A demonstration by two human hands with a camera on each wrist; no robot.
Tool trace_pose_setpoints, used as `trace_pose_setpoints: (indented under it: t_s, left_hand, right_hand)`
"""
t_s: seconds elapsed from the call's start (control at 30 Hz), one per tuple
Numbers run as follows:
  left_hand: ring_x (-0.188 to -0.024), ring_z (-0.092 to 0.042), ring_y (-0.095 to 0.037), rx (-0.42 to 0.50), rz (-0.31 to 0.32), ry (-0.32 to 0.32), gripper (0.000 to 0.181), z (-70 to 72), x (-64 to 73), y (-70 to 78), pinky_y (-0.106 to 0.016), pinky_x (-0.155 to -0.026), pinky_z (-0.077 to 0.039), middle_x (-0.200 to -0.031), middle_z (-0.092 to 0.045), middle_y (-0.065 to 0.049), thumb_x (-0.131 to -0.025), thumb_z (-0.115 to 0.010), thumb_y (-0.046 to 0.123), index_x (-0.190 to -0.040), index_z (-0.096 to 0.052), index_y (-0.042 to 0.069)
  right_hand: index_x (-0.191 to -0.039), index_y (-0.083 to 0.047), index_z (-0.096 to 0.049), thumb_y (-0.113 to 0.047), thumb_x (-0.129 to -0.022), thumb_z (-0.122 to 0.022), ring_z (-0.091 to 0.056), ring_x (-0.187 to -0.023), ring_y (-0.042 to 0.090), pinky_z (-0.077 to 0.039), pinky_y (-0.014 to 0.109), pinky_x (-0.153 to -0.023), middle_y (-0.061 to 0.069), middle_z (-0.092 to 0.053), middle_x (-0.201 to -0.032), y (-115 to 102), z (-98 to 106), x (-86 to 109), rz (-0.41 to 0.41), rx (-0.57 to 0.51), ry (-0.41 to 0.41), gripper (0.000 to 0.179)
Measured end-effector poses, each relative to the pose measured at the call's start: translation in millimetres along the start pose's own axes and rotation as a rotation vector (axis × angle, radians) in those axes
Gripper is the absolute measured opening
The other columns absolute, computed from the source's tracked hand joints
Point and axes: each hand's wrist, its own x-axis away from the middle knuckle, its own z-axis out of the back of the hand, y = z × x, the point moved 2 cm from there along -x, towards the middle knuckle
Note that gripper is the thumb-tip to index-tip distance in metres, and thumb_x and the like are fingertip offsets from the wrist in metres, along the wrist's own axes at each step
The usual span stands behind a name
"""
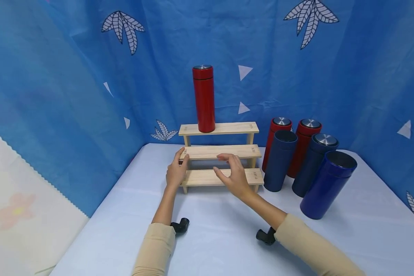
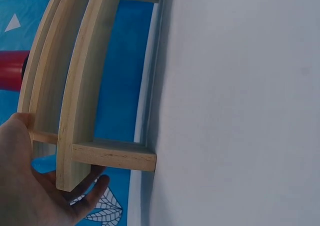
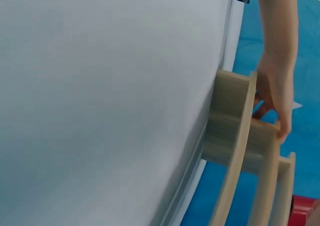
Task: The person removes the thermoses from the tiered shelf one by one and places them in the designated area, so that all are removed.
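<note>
A three-step wooden display stand (image 1: 224, 177) is set on the table. My left hand (image 1: 176, 172) grips the left end of its middle step; in the left wrist view the thumb of that hand (image 2: 20, 171) lies at the board while the other fingers curl below. My right hand (image 1: 234, 176) hovers in front of the middle and lower steps, thumb and fingers spread apart with nothing between them. On the top step, left of centre, a red thermos bottle (image 1: 204, 100) with a silver lid stands upright.
Right of the stand are two more red thermos bottles (image 1: 299, 147), two dark blue ones (image 1: 279, 165) and a glossy blue one (image 1: 326, 188). A blue patterned curtain (image 1: 262, 50) hangs behind the white-covered table (image 1: 220, 237). Black wrist-mounted parts (image 1: 181, 226) sit by the sleeves.
</note>
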Motion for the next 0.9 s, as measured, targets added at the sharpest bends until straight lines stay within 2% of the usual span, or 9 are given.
trace_pose_setpoints:
  t_s: [0.1, 0.2, 0.33, 0.53, 0.6, 0.7, 0.9]
  left_hand:
    - [-0.076, -0.06, -0.026, 0.003, -0.008, -0.012, 0.054, 1.8, -1.0, -1.3, -0.041, -0.06, -0.044, -0.107, -0.062, -0.011, -0.091, -0.035, 0.061, -0.14, -0.036, 0.038]
    - [-0.077, -0.061, -0.027, 0.009, -0.012, -0.02, 0.055, 1.4, -1.5, -1.6, -0.042, -0.061, -0.044, -0.107, -0.062, -0.012, -0.092, -0.036, 0.06, -0.141, -0.036, 0.035]
    - [-0.076, -0.061, -0.026, -0.002, -0.006, -0.016, 0.055, 0.8, -1.5, -2.1, -0.041, -0.061, -0.045, -0.105, -0.063, -0.011, -0.092, -0.037, 0.059, -0.141, -0.037, 0.034]
    - [-0.07, -0.06, -0.024, -0.009, -0.008, -0.008, 0.056, 4.1, -2.8, -1.8, -0.036, -0.056, -0.043, -0.104, -0.063, -0.01, -0.091, -0.035, 0.062, -0.141, -0.036, 0.036]
    - [-0.07, -0.06, -0.024, -0.006, -0.007, -0.002, 0.056, 5.3, -2.7, -1.0, -0.037, -0.056, -0.043, -0.104, -0.063, -0.011, -0.091, -0.035, 0.061, -0.141, -0.036, 0.036]
    - [-0.069, -0.06, -0.024, -0.005, -0.007, 0.0, 0.055, 5.2, -2.2, -1.1, -0.036, -0.054, -0.043, -0.103, -0.063, -0.011, -0.092, -0.036, 0.06, -0.14, -0.036, 0.036]
    - [-0.071, -0.06, -0.024, -0.006, -0.006, -0.019, 0.055, 1.7, -2.0, -1.0, -0.035, -0.055, -0.043, -0.105, -0.063, -0.011, -0.091, -0.035, 0.061, -0.14, -0.036, 0.037]
  right_hand:
    - [-0.118, -0.001, -0.051, -0.011, -0.082, -0.069, -0.047, -0.1, 0.023, -0.041, 0.042, -0.082, 0.009, -0.055, -0.11, 7.2, -16.3, -15.1, -0.026, -0.03, 0.034, 0.042]
    - [-0.123, 0.0, -0.048, -0.011, -0.081, -0.07, -0.046, -0.102, 0.027, -0.04, 0.046, -0.083, 0.014, -0.053, -0.111, 14.6, -23.5, -38.9, -0.049, -0.038, 0.083, 0.048]
    - [-0.134, -0.003, -0.039, -0.015, -0.082, -0.071, -0.044, -0.108, 0.028, -0.04, 0.043, -0.087, 0.016, -0.049, -0.118, 18.7, -22.7, -79.8, -0.098, -0.024, 0.12, 0.062]
    - [-0.143, -0.008, -0.027, -0.021, -0.083, -0.07, -0.04, -0.119, 0.019, -0.042, 0.033, -0.09, 0.013, -0.041, -0.131, 16.5, -16.6, -139.8, -0.109, -0.027, 0.135, 0.076]
    - [-0.146, -0.011, -0.023, -0.022, -0.082, -0.07, -0.038, -0.121, 0.018, -0.042, 0.033, -0.091, 0.013, -0.039, -0.134, 16.0, -16.7, -155.1, -0.128, -0.034, 0.126, 0.08]
    - [-0.149, -0.02, -0.013, -0.025, -0.083, -0.07, -0.035, -0.125, 0.018, -0.043, 0.034, -0.091, 0.01, -0.034, -0.139, 17.7, -19.5, -172.0, -0.199, -0.036, 0.083, 0.088]
    - [-0.147, -0.035, 0.006, -0.026, -0.084, -0.069, -0.035, -0.126, 0.016, -0.042, 0.036, -0.092, 0.004, -0.032, -0.142, 27.7, -24.6, -186.0, -0.342, -0.078, 0.002, 0.099]
